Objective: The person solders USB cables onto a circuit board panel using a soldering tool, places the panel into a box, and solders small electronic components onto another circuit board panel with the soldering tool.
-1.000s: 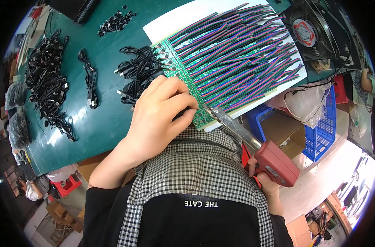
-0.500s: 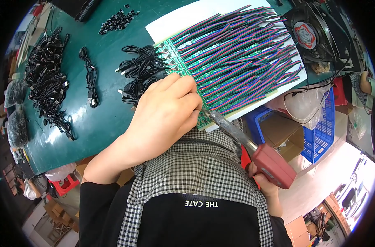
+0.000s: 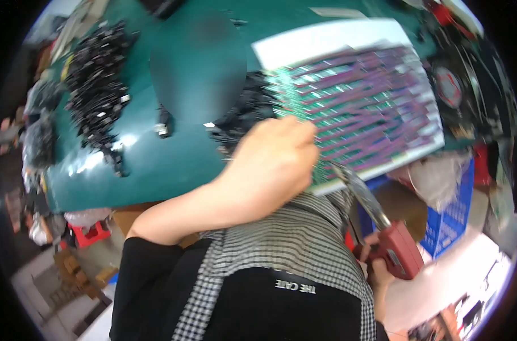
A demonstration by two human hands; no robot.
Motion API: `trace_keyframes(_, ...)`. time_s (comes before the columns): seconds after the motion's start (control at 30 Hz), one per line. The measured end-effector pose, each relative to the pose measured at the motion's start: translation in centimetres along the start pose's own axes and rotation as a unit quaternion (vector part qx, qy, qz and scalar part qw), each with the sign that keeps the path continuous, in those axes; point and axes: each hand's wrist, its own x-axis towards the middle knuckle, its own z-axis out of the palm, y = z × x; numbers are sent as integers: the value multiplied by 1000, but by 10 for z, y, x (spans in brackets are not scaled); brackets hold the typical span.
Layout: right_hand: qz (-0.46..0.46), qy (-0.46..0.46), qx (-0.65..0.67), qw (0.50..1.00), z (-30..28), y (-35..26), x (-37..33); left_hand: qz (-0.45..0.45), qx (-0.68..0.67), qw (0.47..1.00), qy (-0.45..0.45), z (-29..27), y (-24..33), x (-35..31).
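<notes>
My left hand [image 3: 275, 165], its fingers closed in a pinch, is at the near left edge of a green circuit board panel [image 3: 284, 88]. What its fingertips hold is hidden behind the hand. Rows of multicoloured wires [image 3: 372, 102] spread rightward over the panel, which lies on a white board [image 3: 332, 37]. My right hand [image 3: 379, 274] grips a soldering iron [image 3: 399, 250] by its red handle. The iron's metal tip points up and left, beside the left fingers and slightly apart from them. Black USB cables [image 3: 250, 111] lie bunched just beyond my left hand.
A heap of black cables [image 3: 99, 85] covers the left of the green table [image 3: 173, 182], with a single cable [image 3: 163, 126] nearer the middle. A blurred patch hides part of the table. A fan [image 3: 449, 85] stands at right, above a blue crate [image 3: 451, 213].
The view has shifted, so the table and both hands appear farther right and lower, smeared by motion. The soldering iron's tip now sits a little farther from my left fingers.
</notes>
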Motion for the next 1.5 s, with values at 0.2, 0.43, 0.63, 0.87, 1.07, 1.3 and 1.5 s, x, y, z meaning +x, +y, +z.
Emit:
trace_keyframes(0.2,-98,43,-72,992,8,1,6,0,73,997,-12,-4,3,-8)
trace_keyframes(0.43,-143,80,-64,984,9,1,6,-293,152,906,266,-54,-75,-40)
trace_keyframes(0.63,-156,62,-69,983,10,2,9,-450,176,865,136,-77,-127,-96)
trace_keyframes(0.87,-154,65,-50,985,10,1,10,-409,-96,879,224,-83,-138,-120)
trace_keyframes(1.07,-169,87,-15,982,14,3,10,-459,-89,835,292,-86,-146,-130)
trace_keyframes(1.3,-160,66,-32,984,15,0,10,-374,174,886,213,-94,-143,-118)
trace_keyframes(1.5,-169,65,-39,983,14,2,11,-333,94,933,103,-105,-140,-87)
